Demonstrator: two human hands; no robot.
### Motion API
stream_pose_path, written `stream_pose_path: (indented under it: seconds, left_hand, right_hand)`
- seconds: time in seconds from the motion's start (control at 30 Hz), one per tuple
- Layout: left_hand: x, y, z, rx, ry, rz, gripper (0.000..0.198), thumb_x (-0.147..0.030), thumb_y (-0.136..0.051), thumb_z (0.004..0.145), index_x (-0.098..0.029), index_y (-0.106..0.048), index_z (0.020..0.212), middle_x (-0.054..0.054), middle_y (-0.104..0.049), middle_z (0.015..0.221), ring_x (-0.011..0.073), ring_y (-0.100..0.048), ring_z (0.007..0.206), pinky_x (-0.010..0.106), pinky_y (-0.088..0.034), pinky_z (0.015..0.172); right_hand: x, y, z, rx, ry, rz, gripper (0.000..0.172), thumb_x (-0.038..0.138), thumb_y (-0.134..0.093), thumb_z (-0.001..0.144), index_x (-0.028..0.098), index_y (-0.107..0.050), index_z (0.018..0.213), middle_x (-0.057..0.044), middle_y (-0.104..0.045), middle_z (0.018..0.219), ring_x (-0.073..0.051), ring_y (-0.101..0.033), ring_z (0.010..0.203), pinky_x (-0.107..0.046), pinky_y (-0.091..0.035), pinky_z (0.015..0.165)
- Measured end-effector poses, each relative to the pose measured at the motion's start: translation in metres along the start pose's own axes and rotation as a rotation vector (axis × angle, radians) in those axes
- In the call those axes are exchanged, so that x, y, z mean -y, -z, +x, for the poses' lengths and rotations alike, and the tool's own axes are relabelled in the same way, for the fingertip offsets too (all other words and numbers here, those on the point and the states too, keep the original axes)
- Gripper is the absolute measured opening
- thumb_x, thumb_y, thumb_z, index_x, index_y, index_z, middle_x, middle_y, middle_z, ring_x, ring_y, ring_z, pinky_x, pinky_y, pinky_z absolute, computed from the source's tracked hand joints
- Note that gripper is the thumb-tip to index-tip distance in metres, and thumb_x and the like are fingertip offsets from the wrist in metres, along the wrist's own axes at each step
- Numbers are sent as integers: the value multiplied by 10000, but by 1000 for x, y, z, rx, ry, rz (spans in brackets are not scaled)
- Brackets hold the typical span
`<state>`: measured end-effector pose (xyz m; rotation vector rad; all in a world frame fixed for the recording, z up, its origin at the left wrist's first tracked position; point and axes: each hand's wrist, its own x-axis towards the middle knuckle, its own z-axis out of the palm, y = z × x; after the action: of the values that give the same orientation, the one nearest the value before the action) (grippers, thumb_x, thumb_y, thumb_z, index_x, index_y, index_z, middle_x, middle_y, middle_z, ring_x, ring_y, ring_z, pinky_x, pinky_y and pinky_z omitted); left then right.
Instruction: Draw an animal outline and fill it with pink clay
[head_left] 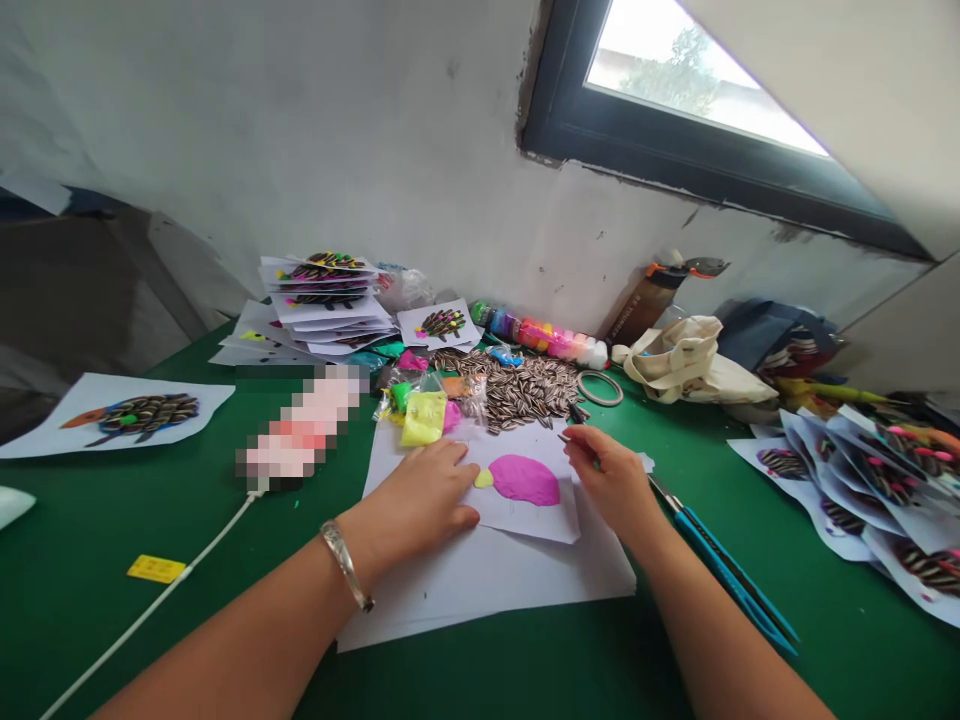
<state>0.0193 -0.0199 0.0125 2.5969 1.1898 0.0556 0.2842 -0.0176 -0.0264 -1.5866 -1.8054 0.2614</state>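
My left hand (416,490) lies flat with fingers spread on a small white paper (529,527), holding it down at its left edge. A flat purple clay oval (525,480) with a small yellow clay piece (484,479) at its left end is stuck to that paper. Faint pencil lines show below the oval. At the paper's upper right, my right hand (611,480) has its fingertips pinched on a small dark sliver that looks like a sunflower seed (562,437). Beyond both hands spreads a pile of striped sunflower seeds (525,388).
Clay packets (424,418) sit by the seeds. A tape ring (600,388) and blue tweezers (731,570) lie right. Seed pictures are stacked at left (330,300) and right (862,490). A white cable (150,610) crosses the green table. Behind stand clay tubs (540,338) and a bottle (649,305).
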Motion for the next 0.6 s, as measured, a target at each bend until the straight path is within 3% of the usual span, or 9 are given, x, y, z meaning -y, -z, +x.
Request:
stream_pose_path:
  seconds: [0.13,0.33,0.43,0.6]
  left_hand:
    - [3,0,1,-2,-34,12,216,-317,-597,845,-179,-624,1008,89,-582,1034,257,-538,998,372,-442,832]
    - [0,2,-1,16,-30,22,178,-304,-620,823,-182,-626,952,84,-592,1009,250,-543,978,354,-440,813]
    - [-4,4,-3,21,-9,37,180,-303,-632,814,-177,-638,942,86,-604,997,252,-554,964,350,-441,798]
    - [-1,1,-3,-4,-28,53,203,-346,-655,796,-177,-662,908,80,-619,961,247,-572,920,337,-439,749]
  right_hand:
    - [23,-3,-5,75,184,39,216,201,-434,903,210,-650,909,-59,-698,912,-179,-646,828,-275,-484,728]
    - [30,0,-8,54,171,64,199,193,-443,906,210,-641,912,-55,-697,890,-186,-640,808,-298,-489,727]
    - [47,-4,-13,142,195,83,173,184,-466,914,215,-636,933,-44,-688,899,-176,-622,814,-283,-475,722]
    - [80,-18,-17,339,413,-68,220,110,-452,929,201,-649,897,-48,-652,821,-190,-552,823,-305,-432,743]
